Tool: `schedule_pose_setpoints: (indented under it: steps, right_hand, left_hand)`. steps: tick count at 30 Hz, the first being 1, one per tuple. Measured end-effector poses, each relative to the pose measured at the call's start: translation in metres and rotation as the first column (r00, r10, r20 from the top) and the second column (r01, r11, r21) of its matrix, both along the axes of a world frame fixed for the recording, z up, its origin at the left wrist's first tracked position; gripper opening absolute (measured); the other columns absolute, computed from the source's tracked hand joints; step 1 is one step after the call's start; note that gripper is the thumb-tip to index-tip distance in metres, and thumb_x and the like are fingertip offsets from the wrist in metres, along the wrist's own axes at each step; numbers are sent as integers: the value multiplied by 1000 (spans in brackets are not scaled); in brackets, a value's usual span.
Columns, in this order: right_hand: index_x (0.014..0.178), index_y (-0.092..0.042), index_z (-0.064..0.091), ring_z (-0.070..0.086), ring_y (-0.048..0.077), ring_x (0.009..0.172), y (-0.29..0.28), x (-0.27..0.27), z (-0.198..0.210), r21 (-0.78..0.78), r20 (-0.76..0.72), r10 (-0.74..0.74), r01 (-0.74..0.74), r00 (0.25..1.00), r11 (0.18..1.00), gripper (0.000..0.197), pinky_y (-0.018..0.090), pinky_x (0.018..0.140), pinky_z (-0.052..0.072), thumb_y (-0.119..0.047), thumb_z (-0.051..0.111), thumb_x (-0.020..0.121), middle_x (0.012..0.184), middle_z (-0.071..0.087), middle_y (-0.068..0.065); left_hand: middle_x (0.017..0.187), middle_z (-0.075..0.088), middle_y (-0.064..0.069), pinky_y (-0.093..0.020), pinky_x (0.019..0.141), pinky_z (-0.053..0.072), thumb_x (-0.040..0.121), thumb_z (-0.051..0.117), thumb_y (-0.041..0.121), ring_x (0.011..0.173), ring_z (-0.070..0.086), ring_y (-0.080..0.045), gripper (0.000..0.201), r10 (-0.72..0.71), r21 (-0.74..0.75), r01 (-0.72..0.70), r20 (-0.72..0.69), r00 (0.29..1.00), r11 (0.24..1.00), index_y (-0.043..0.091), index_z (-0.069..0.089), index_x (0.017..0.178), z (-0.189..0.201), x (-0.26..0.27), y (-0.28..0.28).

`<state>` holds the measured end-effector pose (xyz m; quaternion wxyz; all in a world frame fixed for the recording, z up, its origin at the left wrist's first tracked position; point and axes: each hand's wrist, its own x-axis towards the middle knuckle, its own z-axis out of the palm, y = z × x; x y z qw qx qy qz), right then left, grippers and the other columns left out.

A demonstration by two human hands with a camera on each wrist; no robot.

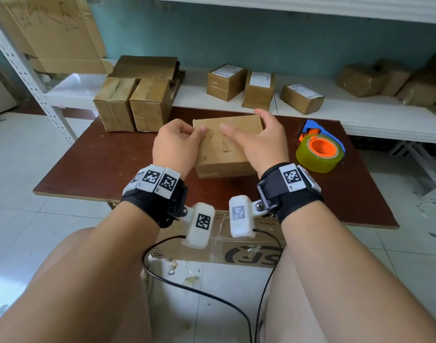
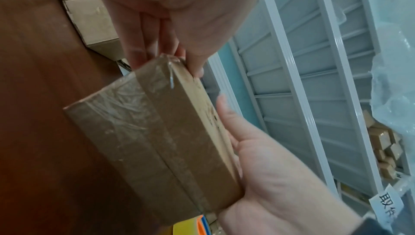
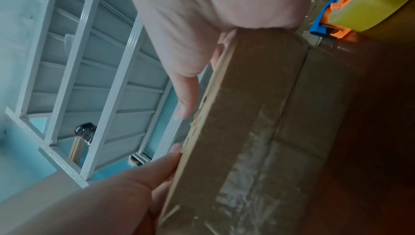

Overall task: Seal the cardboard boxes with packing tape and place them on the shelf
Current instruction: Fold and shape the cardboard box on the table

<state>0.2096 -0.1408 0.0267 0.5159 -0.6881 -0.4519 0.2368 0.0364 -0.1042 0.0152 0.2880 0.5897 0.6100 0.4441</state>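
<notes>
The person's forearms reach out from the bottom of the head view, each wrist strapped with a black band and a white camera pod. Beyond them, both hands hold a box (image 1: 227, 144) over the brown table (image 1: 100, 164). The left hand (image 1: 175, 144) grips the box's left end, thumb on top and fingers curled around the side. The right hand (image 1: 264, 142) grips the right end, thumb lying on the top face, fingers hooked over the far edge. The left wrist view shows clear tape wrinkled along the side of the box (image 2: 157, 141). A tape dispenser (image 1: 319, 151) with a yellowish roll rests on the table just right of the right hand. Two boxes (image 1: 132, 105) stand side by side at the table's far left, and labelled boxes (image 1: 256, 87) sit on the white shelf (image 1: 360, 115) behind.
</notes>
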Motion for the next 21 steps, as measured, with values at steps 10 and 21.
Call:
schedule_pose_setpoints:
  steps: [10,21]
  right_hand:
    - [167,-27,29,39,18,152,-4,4,-4,-178,-9,122,-121,993,977,119,45,123,39,-73,85,72,169,37,-3]
    - [168,-22,26,34,23,157,1,-4,-17,-205,85,89,-70,992,976,87,40,122,34,-57,66,99,172,33,1]
  left_hand:
    - [80,76,2,-44,82,64,96,76,43,77,73,-17,23,-79,-16,78,-73,994,997,19,77,93,3,-9,2]
    - [106,75,10,-32,93,59,103,60,22,99,69,-10,32,-135,-138,142,56,989,980,21,74,132,4,-14,-6]
